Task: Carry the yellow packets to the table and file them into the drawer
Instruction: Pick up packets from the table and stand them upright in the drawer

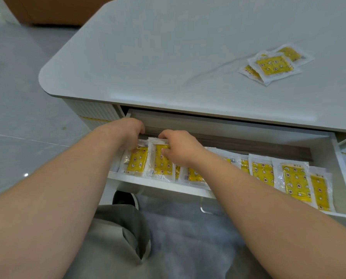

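Note:
The white drawer (160, 183) of the table (168, 57) stands pulled out, with several yellow packets in clear wrap filed in a row along it. At its left end my left hand (128, 131) curls its fingers over the leftmost packet (137, 163). Beside it my right hand (180, 147) pinches the top edge of the second packet (161, 165), which stands upright. More filed packets (294, 181) lean in a row toward the drawer's right end. A small pile of three packets (272, 64) lies on the tabletop at the right.
The table's rounded left corner (47, 77) juts over grey floor tiles (17, 117). A brown piece of furniture (47, 11) stands at the far left. My grey-trousered legs (148, 248) and a dark shoe (124, 198) are below the drawer.

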Demonstrator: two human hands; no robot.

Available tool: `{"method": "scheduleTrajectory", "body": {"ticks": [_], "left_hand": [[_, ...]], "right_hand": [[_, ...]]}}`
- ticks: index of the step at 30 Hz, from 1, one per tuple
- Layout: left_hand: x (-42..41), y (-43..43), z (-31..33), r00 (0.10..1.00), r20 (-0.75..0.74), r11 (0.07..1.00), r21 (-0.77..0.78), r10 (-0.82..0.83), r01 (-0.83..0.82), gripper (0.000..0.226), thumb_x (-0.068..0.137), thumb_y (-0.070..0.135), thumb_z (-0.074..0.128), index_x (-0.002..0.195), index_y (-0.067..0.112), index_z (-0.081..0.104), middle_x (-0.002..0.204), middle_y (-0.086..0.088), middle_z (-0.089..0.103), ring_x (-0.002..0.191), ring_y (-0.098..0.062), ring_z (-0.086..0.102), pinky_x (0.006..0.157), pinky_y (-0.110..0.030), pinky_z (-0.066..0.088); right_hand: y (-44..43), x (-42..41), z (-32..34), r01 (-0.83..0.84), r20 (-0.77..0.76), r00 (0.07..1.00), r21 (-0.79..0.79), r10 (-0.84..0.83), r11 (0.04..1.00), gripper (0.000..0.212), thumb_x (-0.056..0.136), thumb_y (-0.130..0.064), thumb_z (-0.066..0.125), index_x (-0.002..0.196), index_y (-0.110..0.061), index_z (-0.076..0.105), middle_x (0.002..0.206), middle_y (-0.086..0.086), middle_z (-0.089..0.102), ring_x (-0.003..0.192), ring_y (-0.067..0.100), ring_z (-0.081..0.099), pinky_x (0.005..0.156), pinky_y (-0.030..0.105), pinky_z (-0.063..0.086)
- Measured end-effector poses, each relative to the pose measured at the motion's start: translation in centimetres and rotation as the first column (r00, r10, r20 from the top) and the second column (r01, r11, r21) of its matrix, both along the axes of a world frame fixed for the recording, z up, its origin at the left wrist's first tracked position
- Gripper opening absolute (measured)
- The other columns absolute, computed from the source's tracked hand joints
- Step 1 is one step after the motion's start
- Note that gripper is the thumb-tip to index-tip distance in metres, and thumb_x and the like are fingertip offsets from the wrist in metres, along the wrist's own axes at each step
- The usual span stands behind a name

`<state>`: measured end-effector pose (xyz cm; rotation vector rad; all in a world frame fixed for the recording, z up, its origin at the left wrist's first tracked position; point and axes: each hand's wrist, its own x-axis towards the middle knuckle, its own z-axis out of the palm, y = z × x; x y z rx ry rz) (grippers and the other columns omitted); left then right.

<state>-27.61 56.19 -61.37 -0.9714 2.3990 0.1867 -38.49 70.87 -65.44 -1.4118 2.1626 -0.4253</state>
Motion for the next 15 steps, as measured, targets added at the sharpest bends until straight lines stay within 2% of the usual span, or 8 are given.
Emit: {"method": "scheduleTrajectory", "body": {"ticks": [4, 9, 12, 15], "left_hand": [[-0.4, 0.4, 0.4, 0.999, 0.021, 0.998, 0.027, -0.05, 0.05, 0.067, 0.079, 0.013, 0.082, 0.139, 0.023, 0.054, 0.132, 0.0, 0.061, 0.118, -0.024, 0.059, 0.1, -0.04, 0.052], [-1.2, 1.4, 1.6, 0.987, 0.146, 0.997, 0.043, -0.072, 0.066, 0.066, 0.079, 0.023, 0.085, 0.139, 0.019, 0.056, 0.128, -0.001, 0.063, 0.116, -0.026, 0.06, 0.101, -0.041, 0.052], [-2.6, 2.3, 3.2, 0.977, 0.192, 0.996, 0.015, -0.089, 0.087, 0.065, 0.079, 0.03, 0.086, 0.137, 0.016, 0.059, 0.122, -0.002, 0.064, 0.112, -0.026, 0.061, 0.099, -0.04, 0.052], [-4.4, 4.0, 5.0, 0.977, 0.153, 0.988, -0.021, -0.146, 0.151, 0.048, 0.081, 0.032, 0.084, 0.12, 0.013, 0.064, 0.096, -0.001, 0.059, 0.097, -0.026, 0.059, 0.087, -0.038, 0.053]], "right_hand": [[-0.1, 0.6, -0.7, -0.02, -0.208, 0.978, 0.012, 0.022, 1.0, 0.046, 0.097, -0.035, 0.062, 0.141, -0.025, 0.053, 0.137, 0.007, 0.055, 0.13, 0.032, 0.042, 0.105, 0.048, 0.037], [0.5, 0.6, -0.1, 0.003, -0.336, 0.942, -0.023, -0.01, 1.0, 0.049, 0.094, -0.047, 0.064, 0.134, -0.022, 0.053, 0.134, 0.01, 0.051, 0.129, 0.032, 0.041, 0.103, 0.048, 0.037], [1.1, -0.6, 2.2, 0.021, -0.307, 0.951, -0.087, -0.047, 0.996, 0.034, 0.099, -0.042, 0.056, 0.125, -0.02, 0.059, 0.122, 0.005, 0.058, 0.117, 0.029, 0.053, 0.096, 0.045, 0.045], [2.4, -2.3, 5.4, 0.128, -0.163, 0.975, -0.138, -0.15, 0.982, 0.024, 0.096, -0.022, 0.051, 0.115, -0.022, 0.066, 0.111, 0.0, 0.066, 0.101, 0.022, 0.062, 0.086, 0.043, 0.055]]}}
